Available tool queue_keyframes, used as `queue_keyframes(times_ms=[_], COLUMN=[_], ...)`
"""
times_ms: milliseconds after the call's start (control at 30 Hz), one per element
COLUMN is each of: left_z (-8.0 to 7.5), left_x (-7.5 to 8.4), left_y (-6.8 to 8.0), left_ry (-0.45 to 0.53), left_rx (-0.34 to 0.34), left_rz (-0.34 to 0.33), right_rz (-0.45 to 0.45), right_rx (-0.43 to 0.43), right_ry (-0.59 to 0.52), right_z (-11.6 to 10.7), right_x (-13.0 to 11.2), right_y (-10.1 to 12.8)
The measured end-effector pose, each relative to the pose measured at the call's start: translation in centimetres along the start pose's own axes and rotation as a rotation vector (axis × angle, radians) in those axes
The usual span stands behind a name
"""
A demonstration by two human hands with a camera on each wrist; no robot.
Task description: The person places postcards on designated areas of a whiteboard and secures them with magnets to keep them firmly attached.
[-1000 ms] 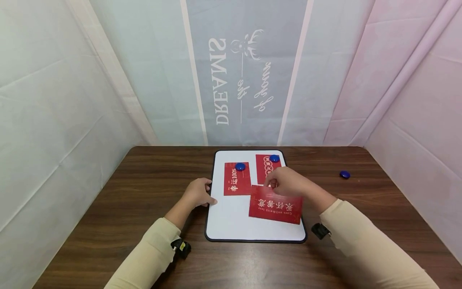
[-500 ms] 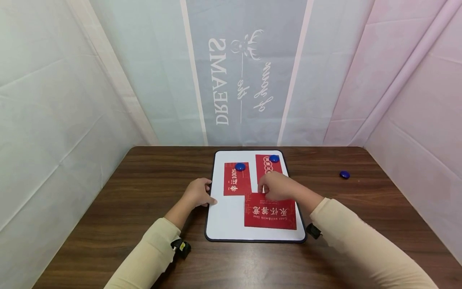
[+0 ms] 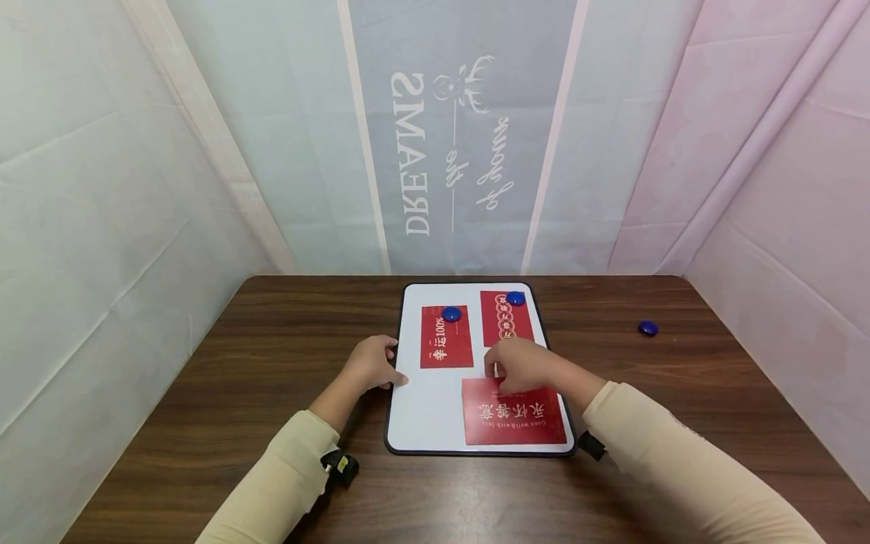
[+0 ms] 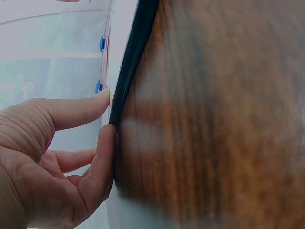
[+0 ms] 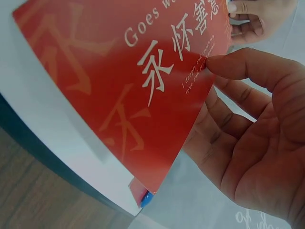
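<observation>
My right hand (image 3: 520,366) pinches the far edge of a red card (image 5: 133,76) with white lettering, thumb on its printed face. In the head view that card overlaps the near right part of a whiteboard (image 3: 424,415) with a dark frame. My left hand (image 3: 370,363) holds the board's left edge, its thumb (image 4: 86,110) on the white face and fingers against the frame. Two more red cards lie on the board, one left of centre (image 3: 442,344) and one at the far right (image 3: 501,321). A round blue magnet (image 3: 451,314) sits on the first, another blue magnet (image 3: 516,298) on the second.
A third blue magnet (image 3: 649,328) lies on the dark wooden table (image 3: 292,340), right of the board. Behind the table hangs a grey-white printed curtain (image 3: 462,151), and pale fabric walls (image 3: 102,264) stand on both sides.
My right hand has brought the red card left and toward the near edge of the board, straightening it. The far right card shows more. My left hand has stayed put.
</observation>
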State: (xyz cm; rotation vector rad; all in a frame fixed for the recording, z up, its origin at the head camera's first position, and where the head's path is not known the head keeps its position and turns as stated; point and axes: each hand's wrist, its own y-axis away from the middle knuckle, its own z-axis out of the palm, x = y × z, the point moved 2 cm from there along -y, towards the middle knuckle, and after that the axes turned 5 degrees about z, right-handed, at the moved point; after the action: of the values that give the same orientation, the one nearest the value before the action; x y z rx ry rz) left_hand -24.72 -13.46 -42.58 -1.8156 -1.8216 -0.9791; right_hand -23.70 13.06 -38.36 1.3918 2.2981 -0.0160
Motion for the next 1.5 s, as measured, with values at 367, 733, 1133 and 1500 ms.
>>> queue_keyframes(times_ms=[367, 733, 1133, 1500], left_z=[0.1, 0.1, 0.1, 0.1], left_x=[0.0, 0.1, -0.1, -0.2], left_y=[0.0, -0.1, 0.0, 0.0], left_ry=[-0.004, -0.005, -0.013, -0.008], left_rx=[0.004, 0.008, 0.005, 0.004], left_rz=[-0.001, 0.012, 0.014, 0.018], right_rz=[0.014, 0.057, 0.048, 0.009], right_rx=[0.007, 0.025, 0.033, 0.044], right_ry=[0.035, 0.177, 0.19, 0.176], right_z=[1.0, 1.5, 1.8, 1.7], right_x=[-0.3, -0.8, -0.8, -0.6], right_y=[-0.2, 0.0, 0.2, 0.3])
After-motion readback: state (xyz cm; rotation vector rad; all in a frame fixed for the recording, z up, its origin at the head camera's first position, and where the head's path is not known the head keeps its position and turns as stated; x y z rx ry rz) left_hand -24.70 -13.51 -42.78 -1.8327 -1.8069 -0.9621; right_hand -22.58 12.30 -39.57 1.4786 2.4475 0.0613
